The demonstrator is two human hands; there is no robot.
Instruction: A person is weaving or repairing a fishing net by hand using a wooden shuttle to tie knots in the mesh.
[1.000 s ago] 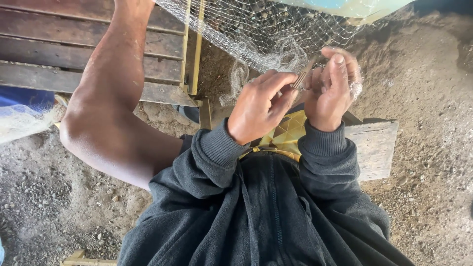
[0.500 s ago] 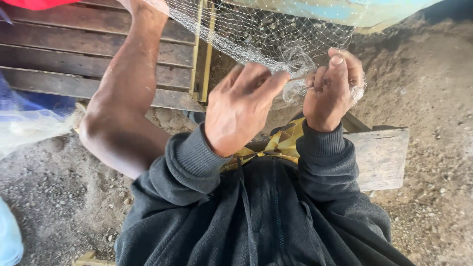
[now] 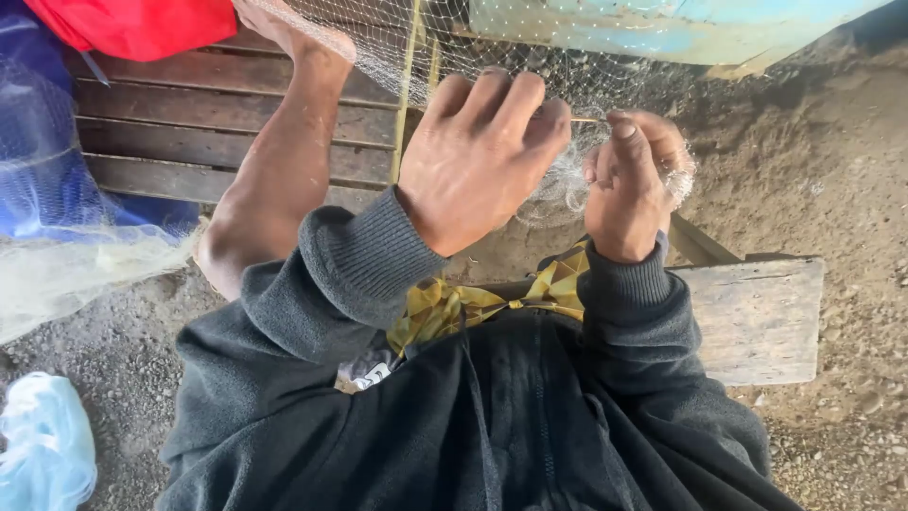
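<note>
A fine pale fishing net (image 3: 492, 52) stretches from the top of the view down to my hands. My left hand (image 3: 478, 156) is raised with its fingers curled, and a thin pale netting needle (image 3: 584, 119) sticks out from its fingertips toward my right hand. My right hand (image 3: 629, 185) is closed on a bunched part of the net (image 3: 567, 185), with mesh wrapped over its knuckles. My bare leg (image 3: 274, 180) reaches up on the left, and its foot (image 3: 288, 24) touches the net's upper edge. I wear a dark grey fleece.
A slatted wooden platform (image 3: 218, 123) lies at the upper left, with red cloth (image 3: 142, 24) and blue netting (image 3: 47, 170) beside it. I sit on a wooden plank (image 3: 752, 317). A blue painted hull (image 3: 662, 24) is at the top. The ground (image 3: 832, 151) is sandy.
My left hand has risen and pulled up and left with the needle, away from my lap. My right hand stays closed on the bunched net. The view has shifted right.
</note>
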